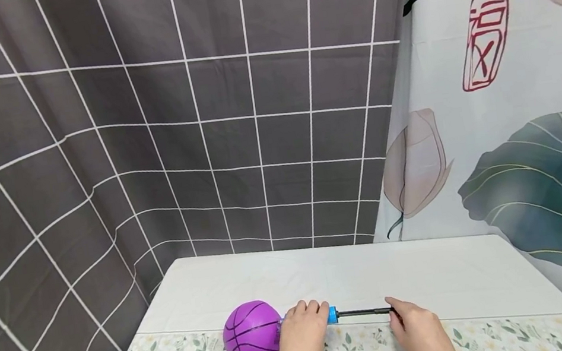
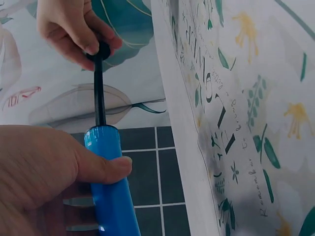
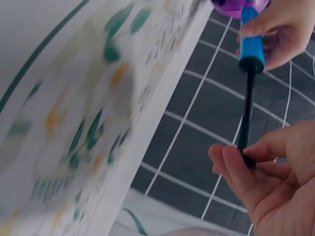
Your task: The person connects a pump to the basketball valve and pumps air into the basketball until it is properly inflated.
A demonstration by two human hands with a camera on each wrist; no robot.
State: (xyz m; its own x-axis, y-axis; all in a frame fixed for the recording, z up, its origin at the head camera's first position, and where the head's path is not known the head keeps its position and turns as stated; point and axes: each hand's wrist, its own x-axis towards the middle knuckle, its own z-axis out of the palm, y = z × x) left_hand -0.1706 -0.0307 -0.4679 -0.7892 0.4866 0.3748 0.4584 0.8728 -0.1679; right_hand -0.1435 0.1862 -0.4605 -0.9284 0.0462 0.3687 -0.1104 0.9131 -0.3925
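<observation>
L hand (image 1: 305,331) wraps the blue pump barrel (image 2: 110,196), thumb laid across it; R hand (image 1: 420,328) pinches the black pump handle (image 2: 103,50) at the outer end of the thin black rod (image 1: 362,311). The pump's long axis runs side to side, approx. parallel to the table's far edge, w/ the rod showing between the hands. The purple mini basketball (image 1: 252,336) sits at the barrel's other end, just left of L hand — the nearer hand by far. The join is mostly behind the fingers, so can't tell if a needle's in.

Materials: ball round, smooth, w/ black seam lines; barrel a slick cylinder, prob. plastic, finely ribbed at the rim; rod slim, straight. Tablecloth (image 1: 326,265) is plain white at the back, floral-printed up front; dark grey curtain (image 1: 279,86) w/ white grid hangs behind, rippled at left.
</observation>
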